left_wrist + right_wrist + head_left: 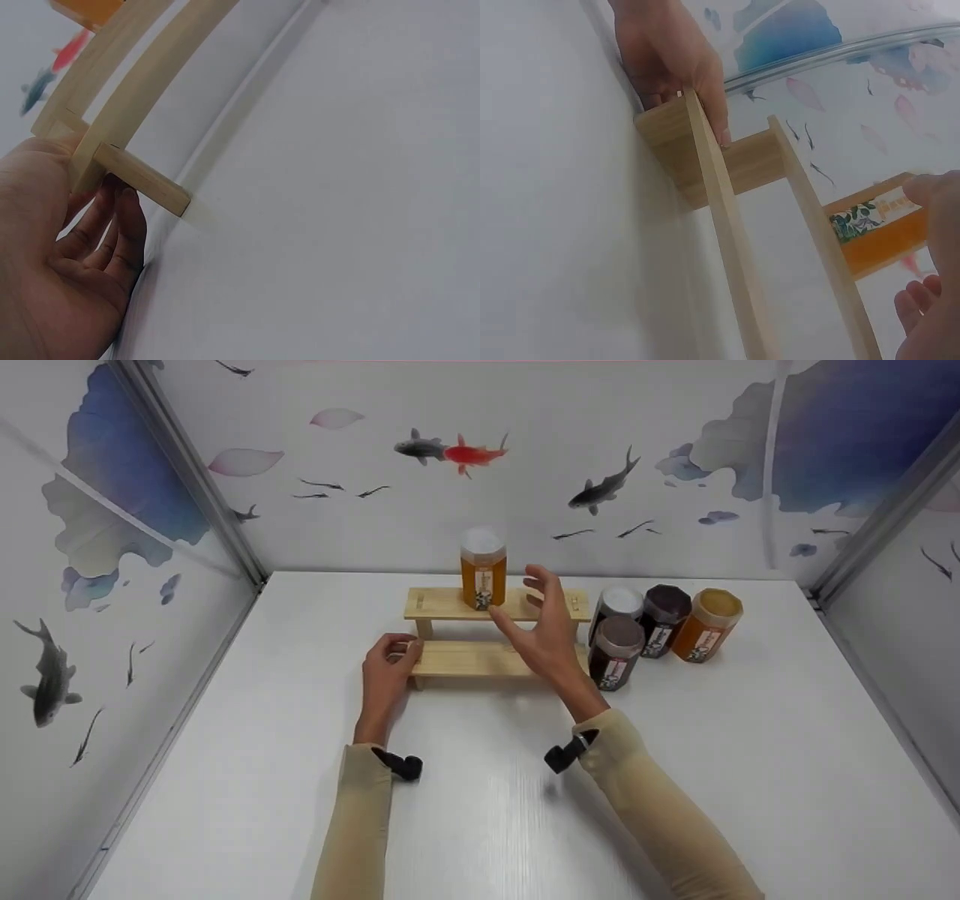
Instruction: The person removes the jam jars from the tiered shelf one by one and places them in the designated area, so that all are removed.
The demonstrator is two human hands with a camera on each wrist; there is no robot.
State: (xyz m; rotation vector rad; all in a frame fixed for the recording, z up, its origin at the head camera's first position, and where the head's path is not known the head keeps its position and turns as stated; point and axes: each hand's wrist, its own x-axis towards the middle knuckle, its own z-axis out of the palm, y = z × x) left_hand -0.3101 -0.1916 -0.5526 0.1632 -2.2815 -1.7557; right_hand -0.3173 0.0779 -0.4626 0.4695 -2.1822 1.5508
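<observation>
A two-step wooden shelf rack stands on the white table. My left hand grips the left end of its lower step, thumb on top and fingers curled at the end, as the left wrist view shows. On the upper step stands an upright jar of amber honey with a pale lid and a label. My right hand is above the right part of the rack, fingers spread and nothing held. Its thumb is close to the jar's lower right side; whether it touches, I cannot tell.
Right of the rack several jars stand close together: a dark jar in front, a white-lidded jar, another dark jar and an amber jar. Behind the table rises a wall painted with fish; side panels stand left and right.
</observation>
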